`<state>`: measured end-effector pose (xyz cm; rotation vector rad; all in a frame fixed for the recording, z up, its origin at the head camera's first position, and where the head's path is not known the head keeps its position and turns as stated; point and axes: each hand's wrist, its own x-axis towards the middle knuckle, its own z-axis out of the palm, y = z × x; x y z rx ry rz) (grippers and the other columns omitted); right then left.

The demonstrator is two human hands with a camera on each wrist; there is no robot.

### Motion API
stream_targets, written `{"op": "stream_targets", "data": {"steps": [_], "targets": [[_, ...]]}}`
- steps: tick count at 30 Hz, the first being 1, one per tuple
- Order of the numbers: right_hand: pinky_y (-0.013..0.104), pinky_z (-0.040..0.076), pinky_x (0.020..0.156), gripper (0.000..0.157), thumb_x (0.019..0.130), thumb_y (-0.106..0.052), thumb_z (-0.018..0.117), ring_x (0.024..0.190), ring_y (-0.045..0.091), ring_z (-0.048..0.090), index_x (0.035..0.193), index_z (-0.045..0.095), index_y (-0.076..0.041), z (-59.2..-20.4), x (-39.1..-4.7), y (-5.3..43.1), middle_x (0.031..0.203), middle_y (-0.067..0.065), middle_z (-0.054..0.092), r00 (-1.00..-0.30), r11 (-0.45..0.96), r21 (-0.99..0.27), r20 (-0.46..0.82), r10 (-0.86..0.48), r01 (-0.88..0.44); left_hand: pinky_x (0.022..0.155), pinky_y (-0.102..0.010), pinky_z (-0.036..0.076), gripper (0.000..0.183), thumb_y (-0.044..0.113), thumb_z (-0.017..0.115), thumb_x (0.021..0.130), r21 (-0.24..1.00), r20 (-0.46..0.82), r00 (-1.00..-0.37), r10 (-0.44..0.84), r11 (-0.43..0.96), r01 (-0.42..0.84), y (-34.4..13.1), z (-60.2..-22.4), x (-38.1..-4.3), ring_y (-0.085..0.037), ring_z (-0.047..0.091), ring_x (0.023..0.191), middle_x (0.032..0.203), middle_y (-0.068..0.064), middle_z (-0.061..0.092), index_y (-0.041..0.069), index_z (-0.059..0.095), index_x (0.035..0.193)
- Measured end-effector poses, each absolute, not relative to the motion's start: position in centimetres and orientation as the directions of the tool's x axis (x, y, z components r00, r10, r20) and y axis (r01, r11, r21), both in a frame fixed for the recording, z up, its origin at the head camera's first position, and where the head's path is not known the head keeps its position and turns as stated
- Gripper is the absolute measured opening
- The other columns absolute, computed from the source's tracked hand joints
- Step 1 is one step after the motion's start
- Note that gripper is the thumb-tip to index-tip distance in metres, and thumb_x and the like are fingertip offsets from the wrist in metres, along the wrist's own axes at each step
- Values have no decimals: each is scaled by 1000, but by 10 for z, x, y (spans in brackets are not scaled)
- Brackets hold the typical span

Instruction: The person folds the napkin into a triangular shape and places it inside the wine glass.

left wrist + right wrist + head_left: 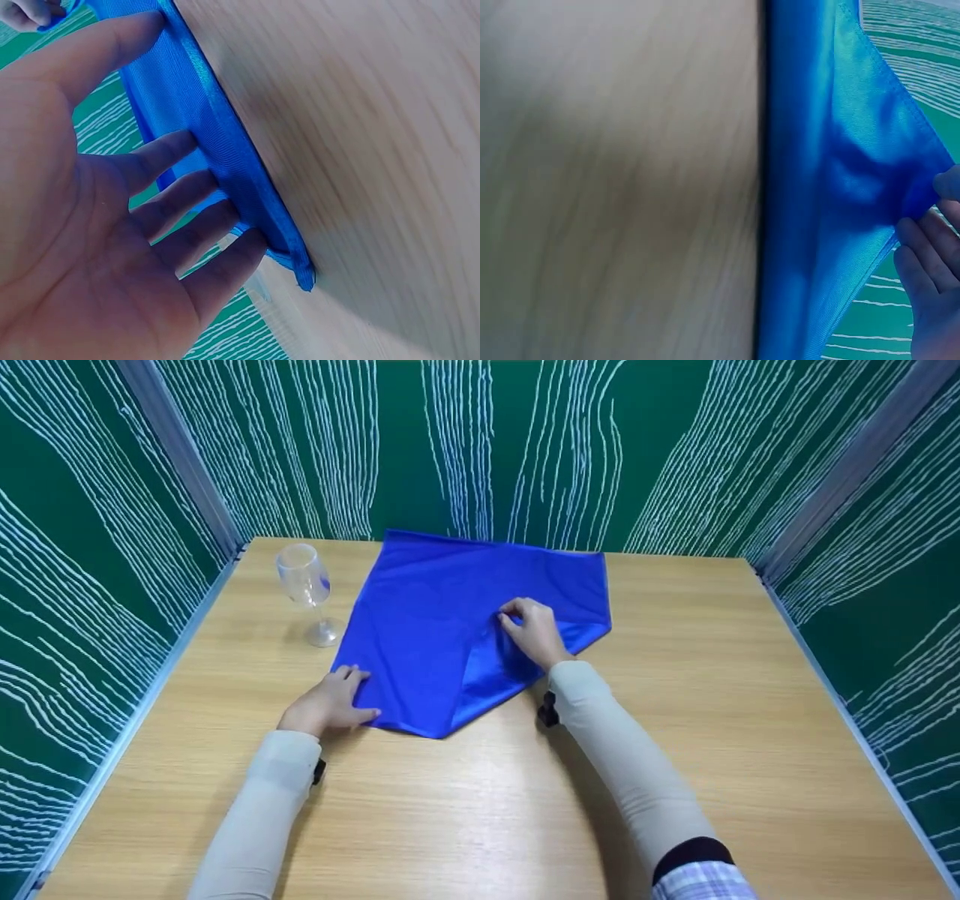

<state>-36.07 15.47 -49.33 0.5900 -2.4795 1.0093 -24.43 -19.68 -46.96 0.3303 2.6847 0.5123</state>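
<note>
A blue cloth (420, 615) lies on the table with its near right part folded over, its shinier underside (491, 682) showing along the fold. My right hand (534, 631) pinches a corner of the cloth between thumb and fingers, above the middle of it. In the right wrist view that corner is drawn out taut from the fold (799, 180) to the fingertips (907, 229). At the near left edge my left hand (330, 701) rests on the cloth, fingers spread and fairly straight. The left wrist view shows its fingertips touching the cloth near the hem (232, 142).
A clear stemmed glass (304, 581) stands upright just left of the cloth. The wooden table (750, 720) meets green walls (660, 450) with white wavy lines at the back and both sides. Grey posts (180, 450) rise at the back corners.
</note>
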Motion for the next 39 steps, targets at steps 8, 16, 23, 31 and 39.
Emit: {"op": "stream_targets", "data": {"steps": [8,16,23,31,39], "targets": [[36,51,89,14,96,-12,68,98,24,66,103,74,-2,-493,-365,145,102,12,72,-884,666,-599,413,-219,-444,114,-63,23,80,41,66,96,400,-324,-898,296,903,153,-198,-470,-245,-50,19,145,159,-31,20,1,31,155],[38,49,96,24,97,-14,67,109,26,63,117,70,-2,-495,-366,140,114,14,69,-922,683,-620,270,-277,-387,115,-60,23,79,40,65,96,405,-314,-902,297,901,156,-198,-472,-244,-50,20,145,158,-31,22,-1,31,155],[41,34,114,50,97,-16,67,138,30,43,143,53,-4,-496,-366,143,150,17,46,-906,683,-606,174,-385,-407,116,-60,21,81,40,65,96,411,-323,-899,295,900,147,-198,-472,-245,-49,18,146,159,-30,19,0,28,156],[49,24,118,52,100,-27,60,144,33,33,147,50,-9,-490,-367,157,156,14,40,-940,800,-497,119,-320,-336,115,-61,22,80,40,65,96,406,-317,-901,297,901,154,-197,-470,-243,-50,19,145,159,-31,19,0,29,155],[57,24,116,54,101,-33,53,145,37,29,149,47,-7,-482,-371,184,157,18,35,-979,911,-359,36,-203,-202,115,-61,24,79,39,67,95,409,-295,-907,300,898,164,-197,-471,-242,-50,22,144,157,-31,23,-1,32,154]]}}
